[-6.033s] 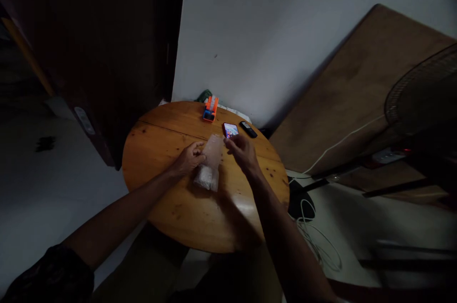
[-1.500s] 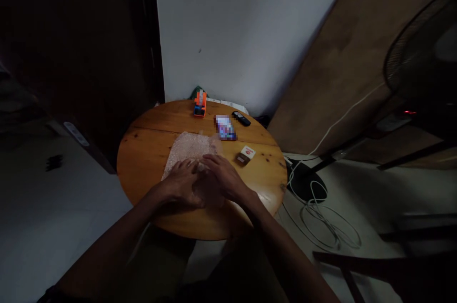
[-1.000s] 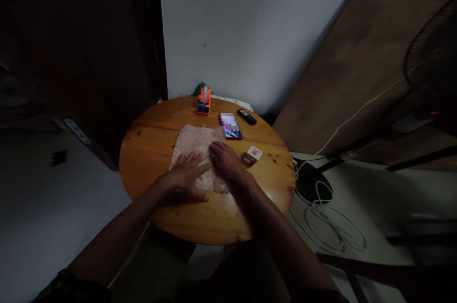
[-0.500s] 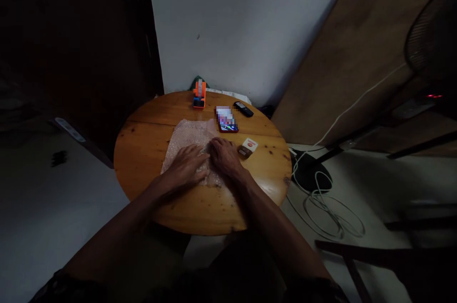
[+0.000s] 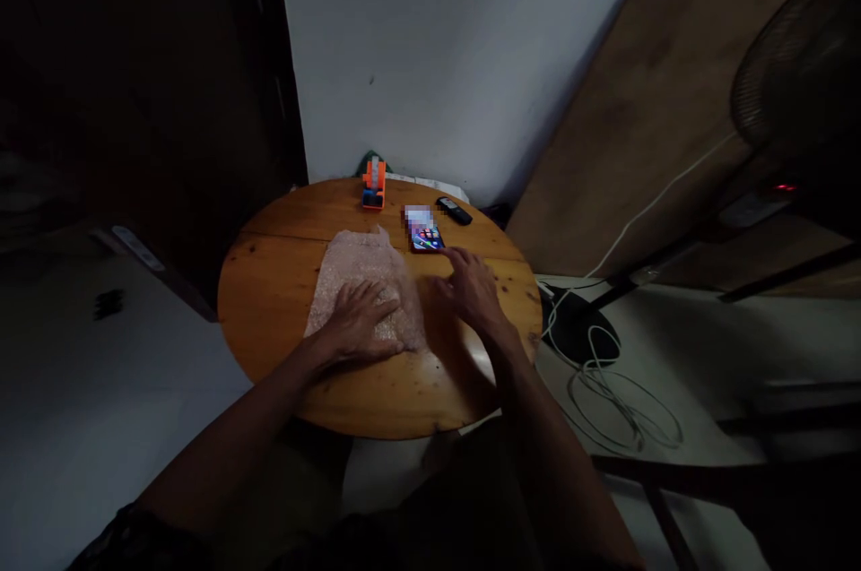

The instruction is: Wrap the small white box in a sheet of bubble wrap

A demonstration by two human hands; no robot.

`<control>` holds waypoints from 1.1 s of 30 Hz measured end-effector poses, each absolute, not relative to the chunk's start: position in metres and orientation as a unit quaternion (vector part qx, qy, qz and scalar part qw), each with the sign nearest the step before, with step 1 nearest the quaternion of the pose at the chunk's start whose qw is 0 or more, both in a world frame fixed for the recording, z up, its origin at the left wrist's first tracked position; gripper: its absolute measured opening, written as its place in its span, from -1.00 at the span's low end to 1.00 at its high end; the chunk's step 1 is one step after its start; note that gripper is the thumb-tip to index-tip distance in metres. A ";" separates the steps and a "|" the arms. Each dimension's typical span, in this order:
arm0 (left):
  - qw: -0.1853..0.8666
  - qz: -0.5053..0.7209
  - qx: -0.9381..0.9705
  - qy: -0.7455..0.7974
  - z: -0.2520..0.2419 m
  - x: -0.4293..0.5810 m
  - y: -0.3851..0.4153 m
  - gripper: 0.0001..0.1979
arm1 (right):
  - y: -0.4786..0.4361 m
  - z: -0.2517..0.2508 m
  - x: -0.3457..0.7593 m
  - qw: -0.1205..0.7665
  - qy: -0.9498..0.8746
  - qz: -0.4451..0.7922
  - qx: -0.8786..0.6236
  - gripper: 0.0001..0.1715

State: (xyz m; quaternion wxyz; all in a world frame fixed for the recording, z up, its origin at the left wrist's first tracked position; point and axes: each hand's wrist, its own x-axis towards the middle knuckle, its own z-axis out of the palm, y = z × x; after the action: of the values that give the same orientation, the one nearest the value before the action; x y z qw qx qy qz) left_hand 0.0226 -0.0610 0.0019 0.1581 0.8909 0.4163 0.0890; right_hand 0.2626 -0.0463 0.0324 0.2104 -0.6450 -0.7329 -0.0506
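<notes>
A sheet of pinkish bubble wrap [image 5: 350, 253] lies on the round wooden table [image 5: 265, 293]. My left hand [image 5: 363, 320] rests flat on its lower part, fingers spread. To the right of the sheet, my right hand [image 5: 474, 289] is over the table with its fingers and thumb apart. It covers the spot where a small white and brown box stood, and the box is hidden from view. Just beyond my right fingertips lies a phone [image 5: 429, 241] with a lit screen, partly blurred out.
At the back of the table stands an orange tape dispenser [image 5: 374, 186]. A black keypad phone [image 5: 455, 211] lies right of the lit phone. On the floor at right are a fan base [image 5: 582, 329] and a coiled white cable [image 5: 625, 414].
My right hand has left the bubble wrap and moved right, over the small box's place. My left hand stays on the wrap. The view has shifted slightly.
</notes>
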 end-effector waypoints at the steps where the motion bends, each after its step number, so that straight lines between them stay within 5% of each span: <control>1: 0.159 0.089 0.891 0.416 0.001 0.023 -0.061 -0.23 | -0.050 0.033 0.270 0.182 -0.716 -0.056 -0.672 -0.37; 7: 0.160 0.090 0.892 0.412 -0.002 0.023 -0.060 -0.20 | -0.056 0.026 0.308 0.176 -0.614 -0.027 -0.769 -0.38; 16: 0.171 0.122 0.897 0.390 -0.005 0.021 -0.061 -0.26 | -0.064 0.056 0.276 0.465 -0.587 0.274 -0.604 -0.42; 22: 0.157 0.123 0.901 0.386 0.005 0.024 -0.065 -0.35 | -0.046 0.055 0.163 0.427 -0.643 0.456 -0.444 -0.50; 33: 0.184 0.169 0.900 0.357 0.002 0.019 -0.063 -0.16 | -0.009 0.018 0.191 0.479 -0.545 0.469 -0.504 -0.50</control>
State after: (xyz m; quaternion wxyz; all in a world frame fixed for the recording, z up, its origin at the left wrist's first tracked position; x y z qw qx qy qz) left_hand 0.0191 -0.0631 0.0023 0.1841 0.9000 0.3574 0.1686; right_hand 0.1911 -0.0092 0.0185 0.4789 -0.5044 -0.5446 0.4687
